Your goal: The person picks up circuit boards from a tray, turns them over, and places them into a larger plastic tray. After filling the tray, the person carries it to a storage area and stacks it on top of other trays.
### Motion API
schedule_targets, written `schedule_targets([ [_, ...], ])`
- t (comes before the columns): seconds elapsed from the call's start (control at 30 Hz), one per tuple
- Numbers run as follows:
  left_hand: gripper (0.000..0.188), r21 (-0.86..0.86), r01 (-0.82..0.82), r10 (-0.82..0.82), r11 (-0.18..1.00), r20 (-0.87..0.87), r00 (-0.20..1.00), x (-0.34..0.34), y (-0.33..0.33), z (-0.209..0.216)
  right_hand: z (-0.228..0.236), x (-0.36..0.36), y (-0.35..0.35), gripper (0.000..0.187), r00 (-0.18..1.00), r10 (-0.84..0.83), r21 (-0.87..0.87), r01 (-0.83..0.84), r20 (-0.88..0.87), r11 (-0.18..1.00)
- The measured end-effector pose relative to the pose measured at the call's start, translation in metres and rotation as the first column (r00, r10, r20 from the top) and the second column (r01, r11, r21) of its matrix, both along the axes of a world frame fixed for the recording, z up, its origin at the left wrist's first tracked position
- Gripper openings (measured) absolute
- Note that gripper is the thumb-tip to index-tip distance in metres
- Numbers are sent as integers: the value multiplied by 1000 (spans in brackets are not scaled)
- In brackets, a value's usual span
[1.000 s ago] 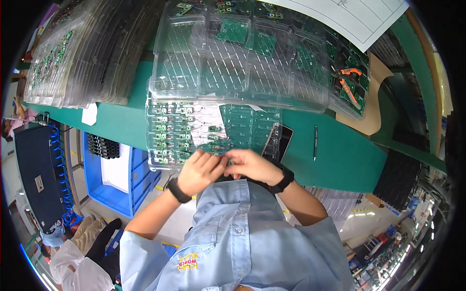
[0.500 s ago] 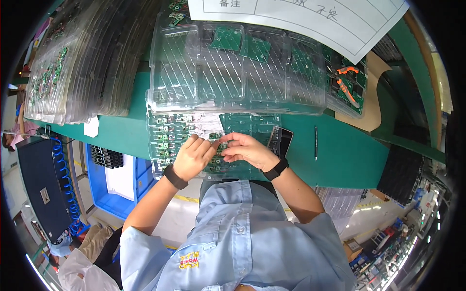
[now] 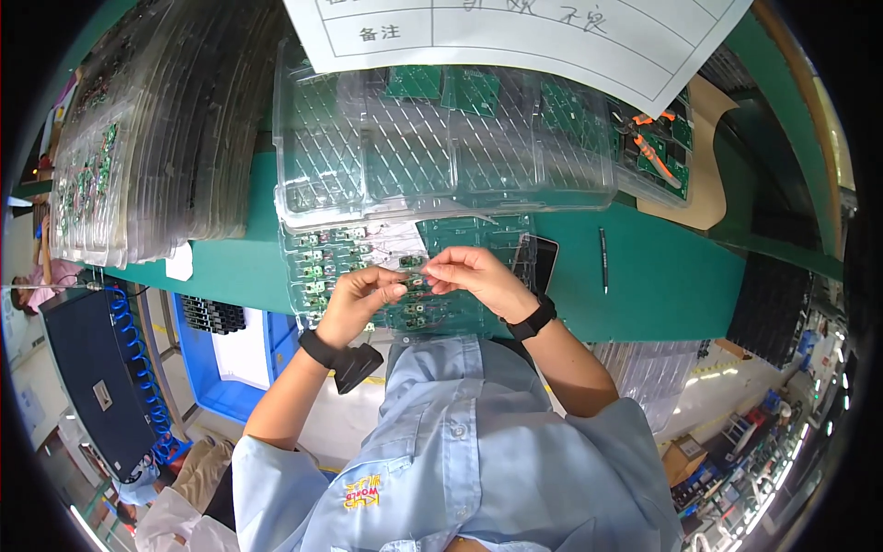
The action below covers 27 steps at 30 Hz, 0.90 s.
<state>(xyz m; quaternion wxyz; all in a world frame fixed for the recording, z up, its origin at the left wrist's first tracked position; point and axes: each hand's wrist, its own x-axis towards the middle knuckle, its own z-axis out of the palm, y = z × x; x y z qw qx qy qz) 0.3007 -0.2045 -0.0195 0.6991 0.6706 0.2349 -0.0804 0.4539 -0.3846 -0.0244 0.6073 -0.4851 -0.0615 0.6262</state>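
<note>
left hand [image 3: 351, 300] and right hand [image 3: 484, 281] flank a small crosswise-lying board [image 3: 414, 282], grips unclear.

Own hands [image 3: 349, 302] – 2, blk wristbands [image 3: 532, 319] – 2; 1 pen [image 3: 603, 260], 1 pr pliers [image 3: 655, 158]

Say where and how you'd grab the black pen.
Probably mid-barrel, pinched across its width from above: the slim pen lies flat, lengthwise away from the person, with green tabletop showing along both sides. The right hand is nearer.
</note>
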Motion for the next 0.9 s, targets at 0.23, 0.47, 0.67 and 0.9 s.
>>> schedule_targets([
  [0.23, 14, -259, -54, 37, 964, -71, 997, 2, 3, 3, -5, 4, 2, 16, 978, 75, 10, -78, 192, 997],
  [0.47, 20, 973, 179, -562, 144, -69, 824, 19, 13, -39, -53, 1, 22, 13, 164, 179, -147, -189, 970, 971],
  [0.67, 26, 988, 157, -515, -16, -142, 845, 14, 0, -52, -75, -8, 30, 11, -333, 180, -239, -145, 926, 960],
  [0.9, 26, 959, 282, -463, -21, -259, 848, 21, -13, -56, -29, -21, 27, 6, -412, 268, -287, 15, 871, 958],
])
